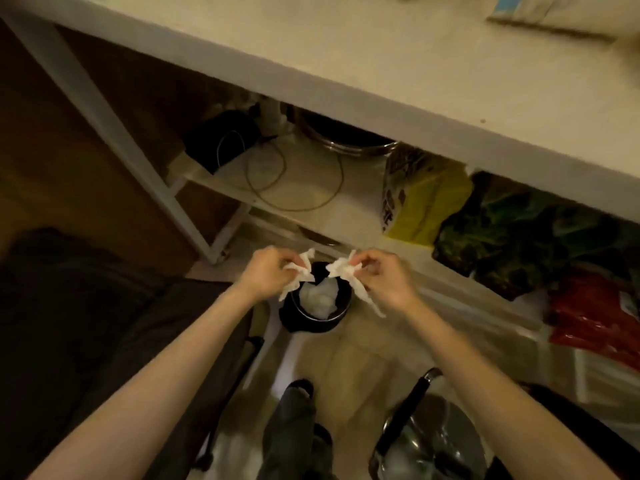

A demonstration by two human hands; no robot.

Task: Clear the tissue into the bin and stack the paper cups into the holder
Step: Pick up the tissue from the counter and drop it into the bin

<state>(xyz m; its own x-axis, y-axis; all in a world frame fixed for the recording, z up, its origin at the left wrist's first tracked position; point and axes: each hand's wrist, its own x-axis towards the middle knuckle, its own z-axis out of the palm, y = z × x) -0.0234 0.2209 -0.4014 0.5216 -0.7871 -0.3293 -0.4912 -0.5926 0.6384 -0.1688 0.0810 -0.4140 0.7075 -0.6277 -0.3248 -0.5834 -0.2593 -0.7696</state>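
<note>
A: Tissue first. Where is it?

B: In two crumpled white bits. The left piece of tissue (297, 271) is pinched in the left hand (266, 273), the right piece of tissue (346, 273) in the right hand (384, 278). Both hang right above the mouth of the black bin (311, 322) on the floor, which already has something white and crumpled inside.

A: So which step is this?

B: The binning step, I'd say, and close to its end. The pieces sit over the opening, apart from each other, neither touching the rim as far as I can tell.

A: And next?

B: Most likely both sets of fingers need to let go so the bits drop straight in. The right piece trails a long strip past the rim, so it could catch on the edge or fall outside. The cups and holder aren't in view; that part looks not yet begun.

A: Arms?

B: Both forearms reach forward and down from the bottom corners, converging on the bin, hands closed on the paper, knuckles up. Beyond them stands the white shelf unit (346, 98) with bags on its lower shelf.
</note>
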